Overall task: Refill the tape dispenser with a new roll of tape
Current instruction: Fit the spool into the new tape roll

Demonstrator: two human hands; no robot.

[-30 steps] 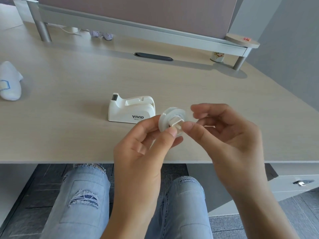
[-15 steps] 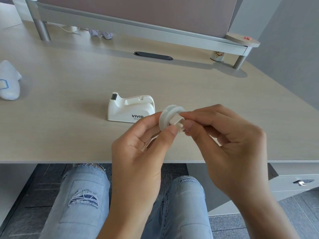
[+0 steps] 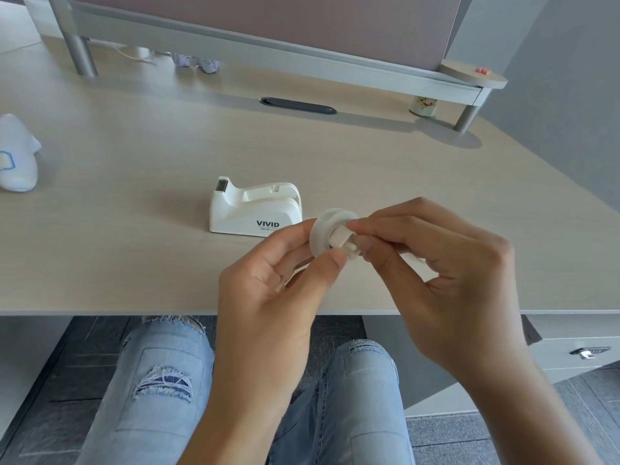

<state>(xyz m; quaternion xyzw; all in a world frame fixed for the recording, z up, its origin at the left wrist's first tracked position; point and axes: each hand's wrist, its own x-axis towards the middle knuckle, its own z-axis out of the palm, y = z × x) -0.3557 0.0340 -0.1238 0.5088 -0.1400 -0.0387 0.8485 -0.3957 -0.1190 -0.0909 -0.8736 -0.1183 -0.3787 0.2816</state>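
Note:
A white tape dispenser [image 3: 255,209] marked VIVID stands on the light wooden desk [image 3: 134,263], its roll slot empty. Just right of it, above the desk's front part, my left hand [image 3: 278,290] holds a clear tape roll [image 3: 323,231] by its rim between thumb and fingers. A white plastic core [image 3: 344,238] sits in the roll's centre. My right hand [image 3: 446,273] pinches that core from the right with thumb and fingertips. Fingers hide the far side of the roll.
A white soft object [image 3: 16,156] lies at the desk's left edge. A raised shelf [image 3: 302,62] on metal legs crosses the back, with a small cup [image 3: 423,106] under its right end. A dark cable slot [image 3: 298,105] sits behind the dispenser.
My right hand has closed in from the right and now pinches the core; its fingers were spread a second ago. The roll has stayed in my left hand, turned slightly.

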